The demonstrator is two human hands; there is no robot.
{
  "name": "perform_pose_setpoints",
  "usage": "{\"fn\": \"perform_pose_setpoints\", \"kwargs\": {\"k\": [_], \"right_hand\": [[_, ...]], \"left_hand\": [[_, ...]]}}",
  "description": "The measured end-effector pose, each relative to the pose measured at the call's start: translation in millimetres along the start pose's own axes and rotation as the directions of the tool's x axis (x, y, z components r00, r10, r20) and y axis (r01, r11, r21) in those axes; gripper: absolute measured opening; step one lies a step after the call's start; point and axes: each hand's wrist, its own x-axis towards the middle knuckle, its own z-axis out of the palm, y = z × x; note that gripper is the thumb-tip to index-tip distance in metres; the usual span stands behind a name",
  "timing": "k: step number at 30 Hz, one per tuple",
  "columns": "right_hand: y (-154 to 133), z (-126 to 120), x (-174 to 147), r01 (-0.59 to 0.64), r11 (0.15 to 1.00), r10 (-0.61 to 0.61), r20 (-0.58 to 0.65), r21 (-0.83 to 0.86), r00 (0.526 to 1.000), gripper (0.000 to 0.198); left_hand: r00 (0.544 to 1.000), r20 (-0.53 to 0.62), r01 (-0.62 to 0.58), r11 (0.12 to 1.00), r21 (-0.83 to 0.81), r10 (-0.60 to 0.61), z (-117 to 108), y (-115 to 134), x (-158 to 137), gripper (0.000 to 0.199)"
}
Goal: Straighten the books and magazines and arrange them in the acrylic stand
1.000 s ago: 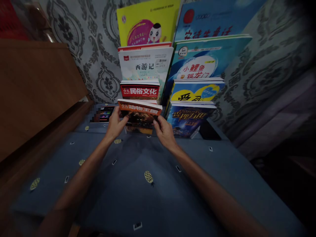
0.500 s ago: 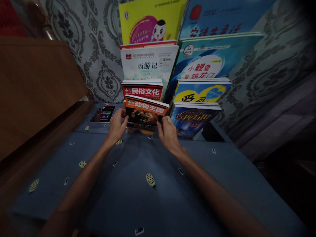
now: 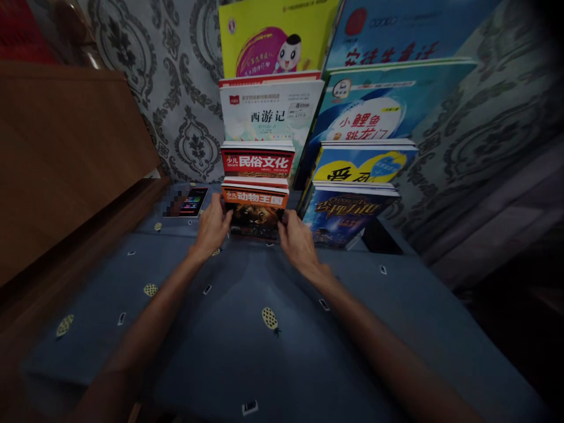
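Observation:
An orange and black book with a lion on its cover (image 3: pixel 256 214) stands upright at the front of the left row of books. My left hand (image 3: pixel 213 226) grips its left edge, thumb on the cover side. At the right edge, my right hand (image 3: pixel 296 238) holds it with bent fingers. Directly behind stands a red-titled book (image 3: pixel 258 163), and behind that a taller white book (image 3: pixel 271 111). To the right of my right hand, a dark blue book (image 3: pixel 346 214) fronts the second row.
A yellow-green book (image 3: pixel 259 35) rises at the back left, and a teal book (image 3: pixel 388 100) in the right row. A phone-like dark rectangle (image 3: pixel 191 202) lies left of the books. Blue pineapple-print cloth (image 3: pixel 229 341) covers the table. A wooden panel (image 3: pixel 74 147) stands at left.
The lion-cover book has gone from tilted to level and sits lower, lined up with the books behind it. Both hands have stayed on its edges. The view has shifted slightly.

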Motion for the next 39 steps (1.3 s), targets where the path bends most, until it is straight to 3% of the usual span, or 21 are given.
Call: {"fn": "perform_pose_setpoints", "kwargs": {"k": [3,7,15,29,39], "right_hand": [[-4,0,-2,-0.064,0.997,0.066,0.063,-0.037,0.996,0.031],[-13,-5,-2,-0.144,0.978,0.161,0.105,-0.150,0.981,0.039],[-26,-12,1,-0.181,0.936,0.245,0.194,-0.301,0.950,0.043],[-32,-13,13,-0.150,0.912,0.267,0.274,-0.381,0.924,0.051],[-22,-11,9,-0.123,0.953,0.197,0.259,-0.277,0.946,0.041]], "left_hand": [[1.000,0.001,-0.020,0.999,0.034,0.020,1,0,-2,0.033],[0.999,0.027,-0.046,0.990,0.134,0.043,2,0,-3,0.020],[0.997,0.071,-0.001,0.963,0.268,-0.018,1,8,2,0.012],[0.995,0.089,0.012,0.943,0.331,-0.044,3,9,8,0.010],[0.998,0.069,-0.009,0.959,0.283,-0.011,3,4,6,0.010]]}}
